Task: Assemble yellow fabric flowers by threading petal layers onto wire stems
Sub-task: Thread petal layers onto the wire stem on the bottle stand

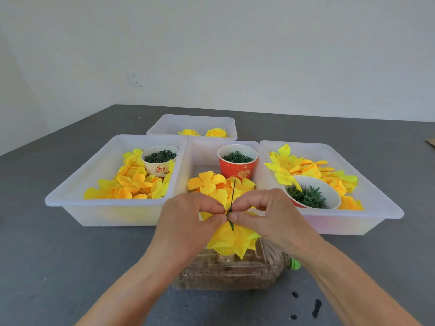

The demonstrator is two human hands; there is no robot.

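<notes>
A thin green wire stem point(233, 196) stands upright between my two hands, with yellow fabric petal layers point(231, 241) threaded on it and spreading out below my fingers. My left hand point(188, 217) pinches the petals at the stem from the left. My right hand point(266, 212) pinches them from the right, thumbs and forefingers meeting at the stem. The flower sits above a clear plastic bottle point(226, 271) lying on its side, filled with brown material. Loose yellow and orange petals point(211, 182) fill the middle tray behind my hands.
Three translucent trays stand side by side: left tray point(70, 198), middle tray point(195, 149), right tray point(376, 208). They hold petals and cups of green parts: white cup point(160, 165), red cup point(237, 168), white bowl point(327, 191). A far tray point(169, 123) holds two finished flowers. Black stains point(315, 307) mark the grey table.
</notes>
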